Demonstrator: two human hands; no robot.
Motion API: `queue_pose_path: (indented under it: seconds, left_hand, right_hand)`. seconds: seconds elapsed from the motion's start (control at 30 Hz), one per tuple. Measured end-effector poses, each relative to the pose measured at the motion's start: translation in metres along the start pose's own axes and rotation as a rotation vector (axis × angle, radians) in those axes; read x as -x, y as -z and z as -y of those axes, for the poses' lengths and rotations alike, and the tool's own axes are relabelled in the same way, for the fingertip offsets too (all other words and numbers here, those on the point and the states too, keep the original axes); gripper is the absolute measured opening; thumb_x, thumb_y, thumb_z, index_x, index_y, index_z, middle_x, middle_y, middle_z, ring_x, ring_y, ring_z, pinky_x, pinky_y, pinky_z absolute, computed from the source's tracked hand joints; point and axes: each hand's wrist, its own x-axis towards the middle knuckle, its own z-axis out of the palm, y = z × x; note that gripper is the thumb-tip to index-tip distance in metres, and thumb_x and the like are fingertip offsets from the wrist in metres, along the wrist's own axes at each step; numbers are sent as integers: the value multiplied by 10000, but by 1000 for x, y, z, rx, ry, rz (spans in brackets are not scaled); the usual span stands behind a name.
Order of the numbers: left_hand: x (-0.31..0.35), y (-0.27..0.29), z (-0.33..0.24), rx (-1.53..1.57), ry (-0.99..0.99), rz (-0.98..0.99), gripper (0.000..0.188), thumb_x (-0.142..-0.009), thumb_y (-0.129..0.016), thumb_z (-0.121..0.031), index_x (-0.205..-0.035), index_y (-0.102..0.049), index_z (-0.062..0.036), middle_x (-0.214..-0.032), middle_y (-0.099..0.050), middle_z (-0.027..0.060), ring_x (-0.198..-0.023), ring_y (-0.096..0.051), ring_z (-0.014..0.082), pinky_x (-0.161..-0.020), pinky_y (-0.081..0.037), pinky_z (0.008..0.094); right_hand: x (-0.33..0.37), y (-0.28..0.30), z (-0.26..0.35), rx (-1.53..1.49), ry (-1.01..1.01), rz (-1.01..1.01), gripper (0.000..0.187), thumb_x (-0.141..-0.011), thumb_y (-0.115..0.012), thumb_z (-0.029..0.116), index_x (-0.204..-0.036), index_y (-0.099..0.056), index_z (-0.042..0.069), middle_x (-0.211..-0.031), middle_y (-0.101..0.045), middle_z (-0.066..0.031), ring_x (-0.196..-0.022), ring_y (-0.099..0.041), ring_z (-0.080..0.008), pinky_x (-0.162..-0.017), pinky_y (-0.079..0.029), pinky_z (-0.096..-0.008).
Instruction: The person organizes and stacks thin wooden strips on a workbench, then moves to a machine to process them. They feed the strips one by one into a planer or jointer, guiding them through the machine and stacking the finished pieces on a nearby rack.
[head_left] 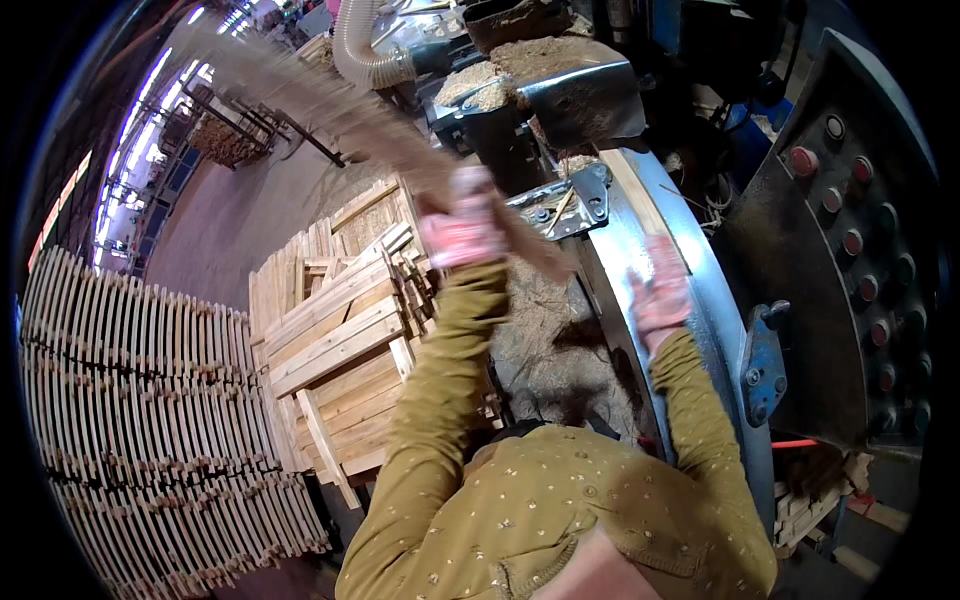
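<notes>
The fingers of the right hand (661, 298) lie loosely spread at the near end of a wooden strip (632, 190) on the curved, shiny metal table (698, 240); those of the left hand (466, 225) grip a long, motion-blurred board (375, 125). Piled planks (335, 350) and stacked slats (140, 370) stand to the left. Farther off are a sawdust-strewn machine (585, 100), a bare floor (220, 225) and bright windows (120, 190).
</notes>
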Motion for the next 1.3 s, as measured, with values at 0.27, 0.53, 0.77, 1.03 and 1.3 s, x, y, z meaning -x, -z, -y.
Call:
queue_pose_path:
  seconds: [0.27,0.53,0.77,1.03,1.3]
  left_hand:
    - [261,-97,-111,395,939,886,600,-874,-654,-356,-1275,-466,49,-1196,-591,217,-1081,-576,301,-939,-467,388]
    - [255,-68,-137,366,874,1218,428,-901,-630,-276,-1214,-549,4,-870,-622,40,-735,-560,108,-644,-467,260]
    - [119,84,-33,-54,555,658,266,-835,-676,-185,-1065,-628,-60,-889,-628,68,-769,-610,180,-655,-534,327]
    - [22,353,132,-882,1172,-730,699,-792,-642,-532,-1209,-557,22,-1091,-661,174,-947,-652,315,-806,-535,414]
    - [42,343,116,27,1259,-698,801,-926,-410,-581,-1490,-215,-46,-1505,-269,237,-1366,-315,316,-1126,-215,483]
  right_hand:
    - [148,114,54,1076,310,9,562,-779,-728,254,-1258,-554,18,-1173,-614,-184,-1023,-606,-356,-855,-496,-418]
    - [253,149,112,1457,-210,144,556,-900,-607,269,-1339,-457,-38,-1265,-540,-245,-1104,-535,-408,-946,-420,-464]
    - [91,92,21,1283,136,-149,541,-911,-605,279,-1325,-475,-45,-1252,-556,-256,-1073,-575,-400,-946,-454,-428]
    - [-7,32,-18,1271,66,-39,574,-869,-621,313,-1354,-478,43,-1234,-589,-181,-1111,-561,-362,-972,-432,-415]
    - [190,89,94,1389,-206,145,539,-891,-609,325,-1327,-492,30,-1292,-542,-193,-1124,-545,-365,-967,-428,-431]
